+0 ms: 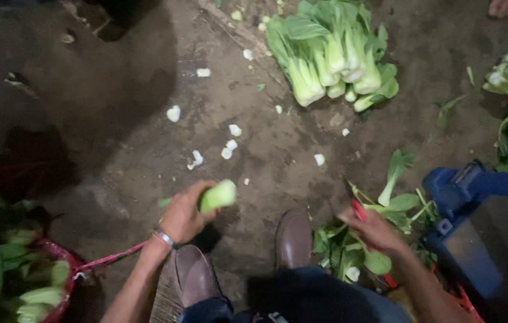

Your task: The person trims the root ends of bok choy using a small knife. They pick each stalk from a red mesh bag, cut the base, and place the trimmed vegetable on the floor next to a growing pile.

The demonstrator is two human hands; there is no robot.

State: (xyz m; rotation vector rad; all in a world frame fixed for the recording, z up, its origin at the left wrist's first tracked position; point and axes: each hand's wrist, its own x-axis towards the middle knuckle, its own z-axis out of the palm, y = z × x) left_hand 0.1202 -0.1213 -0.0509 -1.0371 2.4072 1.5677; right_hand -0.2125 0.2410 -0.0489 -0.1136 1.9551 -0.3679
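1. The left hand (183, 216) is curled tight around a pale green bok choy stalk (218, 195), whose stem end sticks out to the right beyond the fingers, above the dark, damp earth floor (116, 137)
2. A thin metal bracelet (164, 238) circles the left wrist
3. The right hand (375, 230) is closed around a slim red-handled tool (358, 210); the tool's working end is too blurred to make out
4. The right hand hovers just above a loose heap of trimmed green leaves (349, 251), beside a blue plastic crate (469, 221)
5. A pile of whole bok choy heads (331, 54) lies well apart at the top, with small white stem offcuts (230, 146) scattered between it and the hands
6. Two brown shoes (293, 239) sit between the hands
7. A red-rimmed basket (65, 263) of greens stands at lower left
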